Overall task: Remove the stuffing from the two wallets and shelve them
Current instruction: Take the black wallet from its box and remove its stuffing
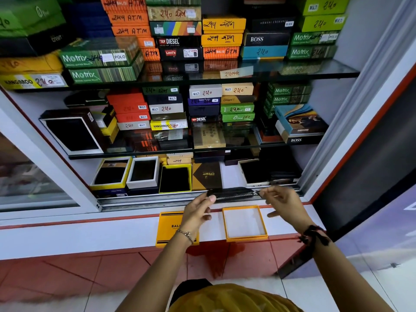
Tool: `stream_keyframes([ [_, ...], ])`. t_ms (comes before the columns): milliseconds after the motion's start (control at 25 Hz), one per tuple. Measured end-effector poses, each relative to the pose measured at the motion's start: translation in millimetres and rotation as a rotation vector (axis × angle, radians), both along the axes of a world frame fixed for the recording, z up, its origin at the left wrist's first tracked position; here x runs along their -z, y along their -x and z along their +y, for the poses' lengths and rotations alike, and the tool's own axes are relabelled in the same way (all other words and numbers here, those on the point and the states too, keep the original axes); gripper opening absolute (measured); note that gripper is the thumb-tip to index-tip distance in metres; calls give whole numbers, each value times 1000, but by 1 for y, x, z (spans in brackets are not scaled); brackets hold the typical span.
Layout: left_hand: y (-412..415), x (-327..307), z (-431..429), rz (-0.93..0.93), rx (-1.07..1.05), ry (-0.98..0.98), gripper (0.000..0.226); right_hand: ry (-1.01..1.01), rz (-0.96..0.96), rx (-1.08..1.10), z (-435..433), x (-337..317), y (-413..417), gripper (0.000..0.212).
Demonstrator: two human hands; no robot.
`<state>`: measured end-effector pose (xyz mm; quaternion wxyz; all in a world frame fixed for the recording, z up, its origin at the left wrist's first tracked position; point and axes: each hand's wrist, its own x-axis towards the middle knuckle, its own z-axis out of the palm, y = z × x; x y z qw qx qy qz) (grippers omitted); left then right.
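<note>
A black zip-around wallet (234, 194) is held edge-on in front of the cabinet's sliding-door track, its metal zipper facing me. My left hand (198, 210) grips its left end between thumb and fingers. My right hand (283, 202) pinches the zipper pull at its right end. Below them on the white ledge lie an open orange box base (245, 222) with a white lining and, to its left, the orange box lid (167, 228), partly hidden by my left wrist. No stuffing is visible.
The open cabinet holds glass shelves (225, 149) packed with stacked wallet boxes. The bottom shelf has several open boxes (144, 172) with black wallets. A sliding glass door (33, 176) stands at left, the cabinet frame (360, 136) at right. Red floor tiles lie below the ledge.
</note>
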<state>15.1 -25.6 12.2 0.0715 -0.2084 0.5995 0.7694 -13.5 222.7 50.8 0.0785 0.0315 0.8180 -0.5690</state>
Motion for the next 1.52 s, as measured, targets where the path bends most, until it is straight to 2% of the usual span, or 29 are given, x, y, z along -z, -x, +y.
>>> stream_keyframes([
  [120,-5,2,3,-89,231,-457,76,62,-93,-150,-4,0,-9,22],
  [200,-9,1,10,-46,423,-688,83,138,-117,-257,-20,-3,-21,27],
  [280,-11,-2,13,-30,548,-863,84,216,-81,-285,-32,-4,-27,20],
  [360,-9,-7,11,-34,600,-948,83,260,-54,-264,-36,-4,-26,12],
  [520,-8,-4,8,-43,585,-945,82,203,-48,-294,-34,-8,-25,18],
  [640,-8,-1,1,-14,552,-963,79,164,-47,-332,-29,-17,-27,13],
  [840,-7,1,-25,75,363,-633,66,149,0,-296,5,-47,-22,15],
  [1000,-3,-1,-39,123,277,-271,81,126,13,-235,8,-58,-29,16],
  [1120,0,-6,-26,136,242,21,75,86,34,-207,-14,-43,-38,12],
  [1200,-1,-3,-9,138,262,139,72,-8,76,-243,-30,-27,-44,10],
  [1400,-1,26,13,138,420,338,87,-255,127,-256,-32,10,-48,11],
  [1520,1,34,15,142,582,652,88,-476,176,-309,-21,36,-43,11],
])
